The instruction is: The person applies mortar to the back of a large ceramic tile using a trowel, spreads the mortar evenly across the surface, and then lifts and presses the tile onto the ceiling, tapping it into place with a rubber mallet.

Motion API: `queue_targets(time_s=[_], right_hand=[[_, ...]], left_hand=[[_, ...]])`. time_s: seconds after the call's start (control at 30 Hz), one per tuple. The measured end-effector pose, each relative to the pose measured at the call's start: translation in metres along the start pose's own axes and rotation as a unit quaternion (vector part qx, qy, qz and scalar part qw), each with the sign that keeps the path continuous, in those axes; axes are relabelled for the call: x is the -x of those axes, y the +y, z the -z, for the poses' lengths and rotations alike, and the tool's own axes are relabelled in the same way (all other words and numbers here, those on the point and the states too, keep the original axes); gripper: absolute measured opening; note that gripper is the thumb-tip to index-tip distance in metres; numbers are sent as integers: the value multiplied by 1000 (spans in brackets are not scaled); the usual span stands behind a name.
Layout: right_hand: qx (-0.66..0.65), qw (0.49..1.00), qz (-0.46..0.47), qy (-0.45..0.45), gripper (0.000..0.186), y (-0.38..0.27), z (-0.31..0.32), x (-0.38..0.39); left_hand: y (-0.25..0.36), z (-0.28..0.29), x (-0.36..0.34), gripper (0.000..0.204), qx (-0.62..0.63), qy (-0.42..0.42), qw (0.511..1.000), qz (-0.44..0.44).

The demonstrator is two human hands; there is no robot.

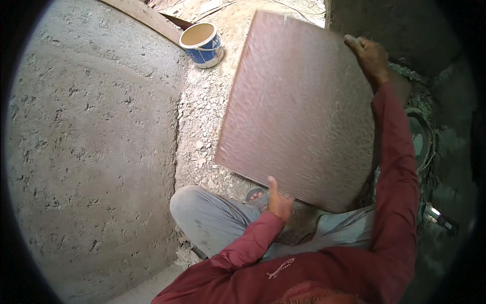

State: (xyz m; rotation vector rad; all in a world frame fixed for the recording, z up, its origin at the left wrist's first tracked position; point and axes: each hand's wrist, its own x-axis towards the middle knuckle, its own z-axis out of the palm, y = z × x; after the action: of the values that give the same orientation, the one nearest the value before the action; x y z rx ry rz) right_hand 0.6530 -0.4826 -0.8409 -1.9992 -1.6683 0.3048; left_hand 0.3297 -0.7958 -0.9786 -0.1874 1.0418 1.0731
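A large brown tile [298, 111] with a rippled surface is held tilted in front of me, above my knees. My right hand [372, 58] is closed on its far right edge, with the thumb over the face and the other fingers partly hidden. My left hand [280, 201] grips the near edge, one digit stretched up over the face and the rest below it. The tile's underside is out of sight.
A white and blue bucket [206, 48] stands on rubble-strewn ground [195, 121] beyond the tile. To the left rises a rough grey cement wall [96, 142]. A second bucket [419, 142] sits in shadow at the right, with a small lit object [439, 218] nearer me.
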Motion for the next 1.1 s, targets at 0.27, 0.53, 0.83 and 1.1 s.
queue_targets(time_s=[0.27, 0.53, 0.83, 1.1], right_hand=[[-418, 902, -16, 104, 60, -113, 79, 50], [-430, 890, 152, -7, 37, -166, -140, 2], [-534, 806, 143, -212, 56, -190, -277, 192], [-494, 793, 244, -260, 53, -181, -276, 185]], left_hand=[[208, -89, 70, 79, -211, 22, 881, -424], [365, 2, 167, 60, -175, 52, 768, -614], [282, 203, 133, 100, 4, 354, 674, -649], [303, 271, 148, 101, -69, 389, 606, -691]])
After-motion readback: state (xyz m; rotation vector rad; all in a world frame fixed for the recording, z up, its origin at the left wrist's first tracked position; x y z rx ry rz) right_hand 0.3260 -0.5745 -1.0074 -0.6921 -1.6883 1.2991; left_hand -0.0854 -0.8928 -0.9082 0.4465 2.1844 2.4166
